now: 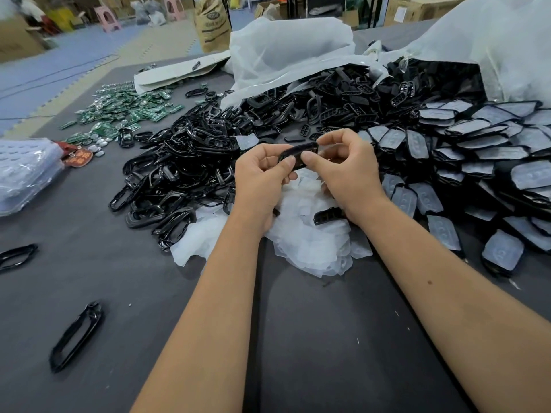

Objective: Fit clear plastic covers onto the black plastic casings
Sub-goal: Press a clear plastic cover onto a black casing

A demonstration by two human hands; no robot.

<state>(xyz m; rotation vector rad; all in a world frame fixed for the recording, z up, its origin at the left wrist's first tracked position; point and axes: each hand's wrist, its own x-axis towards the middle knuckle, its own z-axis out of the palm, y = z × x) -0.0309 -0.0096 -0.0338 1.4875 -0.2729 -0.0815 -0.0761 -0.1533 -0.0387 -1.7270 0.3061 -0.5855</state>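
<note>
Both hands hold one black casing (pixel 298 153) above the table's middle. My left hand (pixel 262 180) grips its left end, fingers curled round it. My right hand (pixel 343 171) pinches its right end between thumb and fingers. Whether a clear cover sits on this casing I cannot tell. Below the hands lies a heap of clear plastic covers (pixel 304 234), with another black casing (pixel 328 216) resting on it. To the right lie several casings with covers fitted (pixel 477 162), overlapping in rows.
A big pile of black frames and casings (pixel 193 162) spreads left and behind, spilling from white bags (pixel 286 52). Green circuit boards (pixel 128 111) lie at far left. Loose black frames (pixel 76 336) sit on the grey table (pixel 328 338) near me. A bagged stack (pixel 24 171) is at left.
</note>
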